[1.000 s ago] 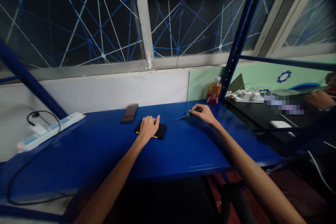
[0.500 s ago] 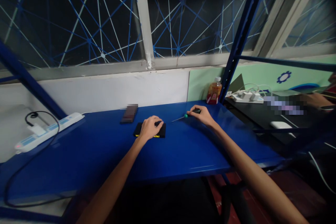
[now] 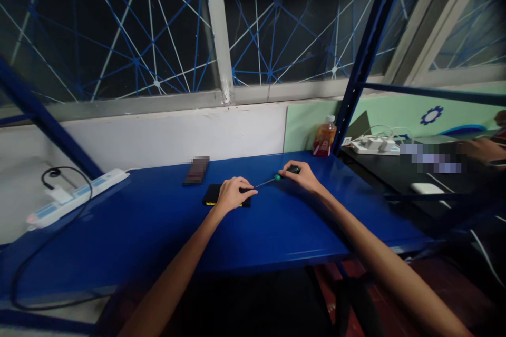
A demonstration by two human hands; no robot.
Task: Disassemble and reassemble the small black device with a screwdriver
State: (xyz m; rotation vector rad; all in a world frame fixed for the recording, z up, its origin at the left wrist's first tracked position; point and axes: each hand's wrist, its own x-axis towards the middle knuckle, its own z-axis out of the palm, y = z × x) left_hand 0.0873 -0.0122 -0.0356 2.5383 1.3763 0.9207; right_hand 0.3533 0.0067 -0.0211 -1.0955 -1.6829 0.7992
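Observation:
My left hand rests with curled fingers on a flat black device with a yellow edge, lying on the blue table. My right hand grips the dark handle of a small screwdriver with a green collar. Its thin shaft points left and its tip reaches the black device beside my left fingers. A dark phone lies flat just behind the device.
A white power strip with a black cable sits at the table's left end. An orange drink bottle stands at the back right by a blue rack post. Beyond it, a black desk holds chargers and another person's hand.
My right hand has swung the screwdriver tip left and down onto the black device. My left hand has shifted right along the device, exposing its left end.

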